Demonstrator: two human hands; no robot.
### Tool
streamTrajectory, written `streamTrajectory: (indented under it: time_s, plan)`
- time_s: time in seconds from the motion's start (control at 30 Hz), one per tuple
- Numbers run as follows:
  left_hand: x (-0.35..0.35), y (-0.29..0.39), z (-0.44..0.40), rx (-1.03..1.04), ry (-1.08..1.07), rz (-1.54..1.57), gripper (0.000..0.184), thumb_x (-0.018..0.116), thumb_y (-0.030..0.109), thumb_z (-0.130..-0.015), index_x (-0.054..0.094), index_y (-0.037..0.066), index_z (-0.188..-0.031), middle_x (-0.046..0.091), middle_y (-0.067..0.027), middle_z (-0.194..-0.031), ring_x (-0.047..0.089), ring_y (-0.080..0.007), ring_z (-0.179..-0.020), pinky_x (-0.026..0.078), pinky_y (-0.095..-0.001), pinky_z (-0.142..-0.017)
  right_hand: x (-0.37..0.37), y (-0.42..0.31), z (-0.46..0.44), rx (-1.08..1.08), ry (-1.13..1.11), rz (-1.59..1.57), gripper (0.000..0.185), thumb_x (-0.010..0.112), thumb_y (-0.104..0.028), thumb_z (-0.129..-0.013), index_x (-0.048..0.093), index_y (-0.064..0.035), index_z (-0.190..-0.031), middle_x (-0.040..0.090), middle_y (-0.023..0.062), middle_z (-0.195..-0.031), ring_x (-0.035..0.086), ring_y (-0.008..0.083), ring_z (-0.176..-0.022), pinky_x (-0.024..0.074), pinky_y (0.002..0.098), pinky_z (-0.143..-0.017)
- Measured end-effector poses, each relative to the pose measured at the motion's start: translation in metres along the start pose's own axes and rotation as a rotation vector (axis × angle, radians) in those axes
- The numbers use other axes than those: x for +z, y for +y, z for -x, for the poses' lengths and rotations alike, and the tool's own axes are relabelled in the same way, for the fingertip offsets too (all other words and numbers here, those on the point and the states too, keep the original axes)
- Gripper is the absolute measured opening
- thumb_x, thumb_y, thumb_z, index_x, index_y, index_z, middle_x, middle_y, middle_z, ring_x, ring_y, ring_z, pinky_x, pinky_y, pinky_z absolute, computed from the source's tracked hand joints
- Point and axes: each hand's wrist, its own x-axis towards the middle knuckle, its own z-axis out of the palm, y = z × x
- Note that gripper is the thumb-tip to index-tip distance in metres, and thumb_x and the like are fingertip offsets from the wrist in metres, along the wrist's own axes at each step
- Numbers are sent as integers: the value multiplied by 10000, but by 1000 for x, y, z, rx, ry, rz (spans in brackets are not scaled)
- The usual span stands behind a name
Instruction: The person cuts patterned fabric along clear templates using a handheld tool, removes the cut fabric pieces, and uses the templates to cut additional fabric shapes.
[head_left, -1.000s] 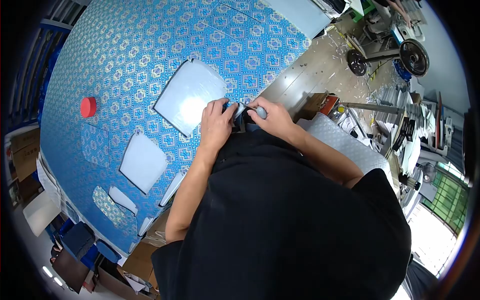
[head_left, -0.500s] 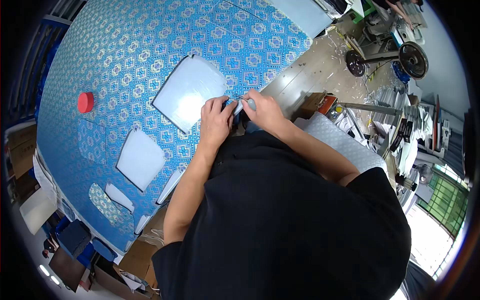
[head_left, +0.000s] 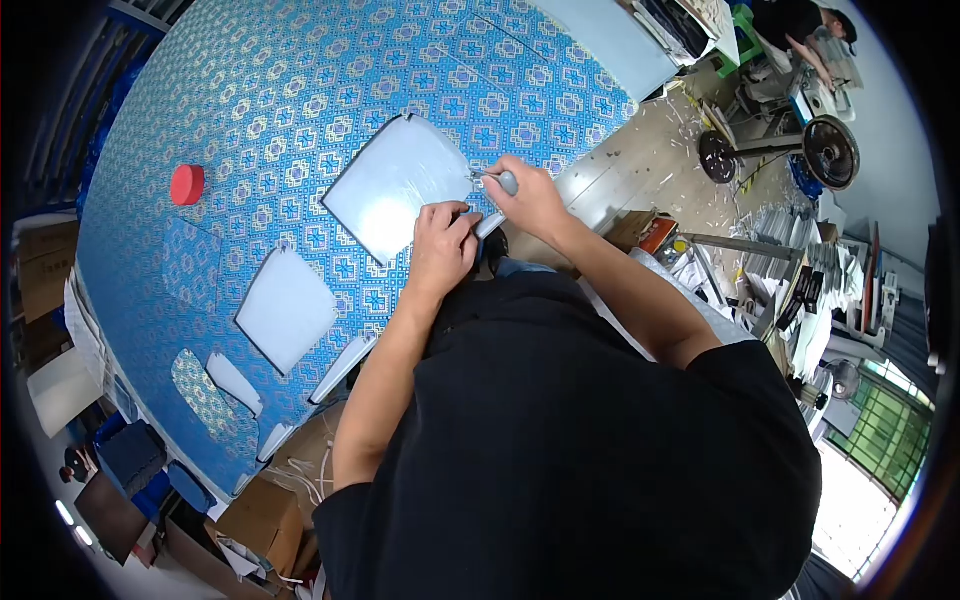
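Observation:
My right hand [head_left: 528, 200] is closed round a grey-handled pointed tool [head_left: 508, 183], its thin tip over the blue patterned fabric beside the corner of a large pale template [head_left: 400, 180]. Bent fingers of my left hand [head_left: 442, 245] press down at the table's near edge, by a small pale piece [head_left: 490, 225] that lies between my hands. A second pale template [head_left: 287, 310] rests on the fabric [head_left: 290, 130] further left. Narrow pale pieces [head_left: 235, 383] lie near the fabric's lower left edge.
A red round object [head_left: 187, 185] sits on the fabric at the left. Beyond the table's right edge are a scrap-littered floor [head_left: 640, 150], a fan [head_left: 831, 152] and stacked sheets [head_left: 775, 230]. Another person [head_left: 790, 25] is at a machine, upper right. Cardboard boxes [head_left: 262, 520] stand lower left.
My right hand has moved up and away from my left hand with the tool, toward the large template's right corner. My left hand stays at the table edge. The camera view has shifted slightly.

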Motion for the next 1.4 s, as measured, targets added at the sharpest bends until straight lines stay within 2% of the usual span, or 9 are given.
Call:
streamTrajectory:
  time_s: [0.13,0.2,0.23,0.43,0.57,0.73,0.93,1.13,1.4]
  plan:
    - [-2,5,7,-29,15,5,252,719,33,-798,742,55,-1048,661,-102,-1077,585,-337,-1006,499,-455,-884,-16,-3,-4,150,-90,11,200,733,-250,-937,684,-76,-1021,727,182,-847,710,397,-765,550,457,-666]
    - [-5,8,8,-42,20,5,246,727,47,-804,738,50,-1050,660,-107,-1076,587,-341,-1005,498,-457,-884,-17,-1,-4,138,-100,36,196,734,-223,-959,680,-51,-1036,739,139,-866,729,242,-771,552,358,-702]
    - [-6,9,9,-54,25,10,242,735,60,-810,734,45,-1052,659,-113,-1075,590,-346,-1004,497,-460,-883,-17,-1,-4,135,-99,35,196,734,-223,-959,680,-51,-1036,739,139,-866,729,242,-771,552,358,-702]
    - [-26,5,33,-126,30,83,308,780,129,-804,727,41,-1095,673,-166,-1153,645,-389,-1072,526,-476,-930,-2,1,-9,8,-69,65,209,712,-183,-992,709,-61,-1161,743,163,-1102,729,363,-1011,579,400,-794]
    - [-47,1,69,-202,98,-13,365,785,169,-838,725,72,-1184,665,-172,-1272,636,-384,-1160,502,-472,-1014,13,8,-25,-105,-62,103,203,708,-132,-977,727,-67,-1168,737,173,-1185,719,359,-1074,585,421,-885]
    - [-87,-12,98,-285,272,-79,287,772,113,-837,739,71,-1119,685,-145,-1207,645,-359,-1111,510,-470,-966,25,-4,-53,-197,-76,156,357,676,-102,-977,638,-90,-1332,652,217,-1351,586,420,-1294,490,492,-1061]
    - [-139,-27,137,-545,547,-177,252,733,80,-869,742,36,-1117,687,-188,-1171,641,-389,-1105,514,-460,-977,52,38,-63,-328,-94,149,491,695,19,-778,620,-62,-1257,619,266,-1360,533,471,-1334,433,539,-1100]
    - [-159,-37,193,-698,649,-191,214,707,60,-901,718,31,-1113,671,-171,-1182,632,-357,-1129,510,-425,-991,56,41,-63,-294,-57,227,449,635,-12,-913,589,-55,-1358,542,290,-1480,506,473,-1371,380,515,-1153]
    - [-147,-33,214,-745,603,-324,167,714,87,-852,754,71,-1013,674,-110,-1141,600,-337,-1116,485,-448,-975,53,44,-63,-288,-67,283,432,621,-11,-936,587,-42,-1365,549,275,-1479,508,458,-1378,381,498,-1158]
